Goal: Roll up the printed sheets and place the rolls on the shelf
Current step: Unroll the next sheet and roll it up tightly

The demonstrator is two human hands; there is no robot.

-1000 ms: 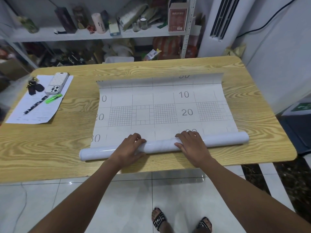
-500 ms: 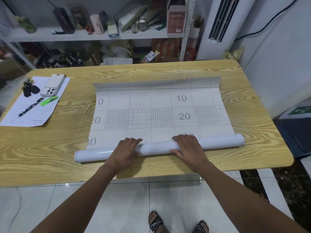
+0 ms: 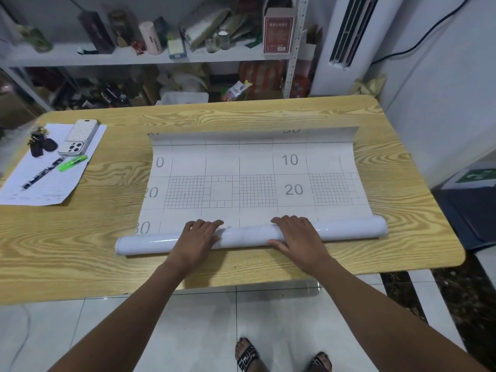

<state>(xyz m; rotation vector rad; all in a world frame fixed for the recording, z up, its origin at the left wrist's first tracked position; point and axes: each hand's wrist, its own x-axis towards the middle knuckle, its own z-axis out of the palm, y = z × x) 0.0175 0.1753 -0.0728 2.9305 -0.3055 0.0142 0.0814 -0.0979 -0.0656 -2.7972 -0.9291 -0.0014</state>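
Both hands press palm-down on the rolled part of the printed sheet [image 3: 255, 181], neither grip closed around it: the left hand [image 3: 197, 238] lies flat over the roll [image 3: 249, 236] left of its middle, fingers spread and reaching over the top to the flat paper beyond, and the right hand [image 3: 298, 237] lies the same way just right of the middle, thumb against the near side of the roll. Nothing is lifted; the roll rests across the wooden surface [image 3: 80, 251] near its front edge, its two ends sticking out well past the hands. Beyond the roll the unrolled part of the sheet lies flat, showing grid patches and the numbers 0, 10, 20 and 30, and its far edge curls upward. At the far left of the surface, well apart from the sheet, a white paper [image 3: 51, 183] carries a phone [image 3: 79, 136] lying face down, a dark key bundle [image 3: 41, 145], a green highlighter [image 3: 72, 163] and a pen [image 3: 41, 174]. Behind the surface stands a white shelf [image 3: 128, 56] crowded with boxes, jars and bags. Below, on the tiled floor [image 3: 188, 331], two sandalled feet show.
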